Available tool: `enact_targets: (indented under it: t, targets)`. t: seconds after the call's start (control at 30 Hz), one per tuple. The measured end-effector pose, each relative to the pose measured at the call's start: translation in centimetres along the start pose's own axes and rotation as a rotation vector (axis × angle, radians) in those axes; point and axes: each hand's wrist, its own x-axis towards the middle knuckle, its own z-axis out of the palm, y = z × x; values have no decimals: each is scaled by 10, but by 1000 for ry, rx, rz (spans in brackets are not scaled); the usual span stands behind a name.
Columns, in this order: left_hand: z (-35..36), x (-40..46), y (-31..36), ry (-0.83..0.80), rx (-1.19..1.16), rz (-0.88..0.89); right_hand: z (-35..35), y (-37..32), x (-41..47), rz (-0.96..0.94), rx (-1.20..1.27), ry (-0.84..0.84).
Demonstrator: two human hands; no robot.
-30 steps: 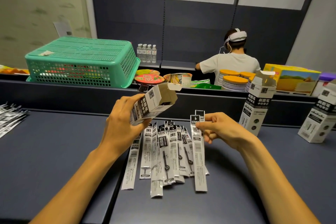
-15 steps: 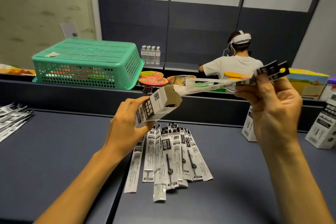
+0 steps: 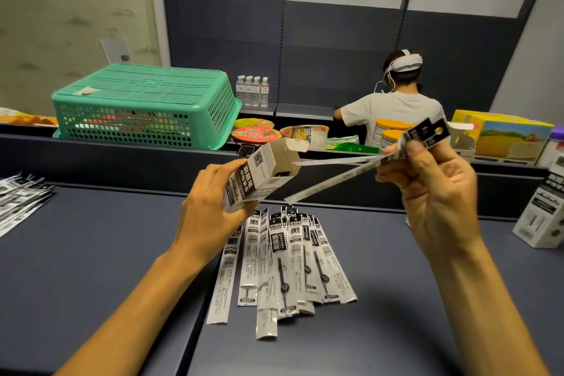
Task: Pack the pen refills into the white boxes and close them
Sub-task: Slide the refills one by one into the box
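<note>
Head view: the left hand (image 3: 210,214) is wrapped around a white box (image 3: 259,177), held tilted above the table (image 3: 91,253) with its open end toward the right. The right hand (image 3: 433,192) pinches two packaged refills (image 3: 335,174) by their header ends; one tip is at the box mouth, the other hangs below it. The remaining refills (image 3: 283,262) lie fanned on the table beneath the box.

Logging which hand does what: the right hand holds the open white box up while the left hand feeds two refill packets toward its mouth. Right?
Hands are swapped. In the head view the left hand holds the open white box, and the right hand feeds the two refill packets.
</note>
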Motion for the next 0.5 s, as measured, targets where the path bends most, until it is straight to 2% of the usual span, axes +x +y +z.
enact_targets:
  t: [0.23, 0.5]
  targets:
    - [0, -1, 0, -17, 2, 30, 14, 13, 11, 10, -48, 63]
    - [0, -1, 0, -24, 12, 30, 18, 16, 9, -157, -177, 108]
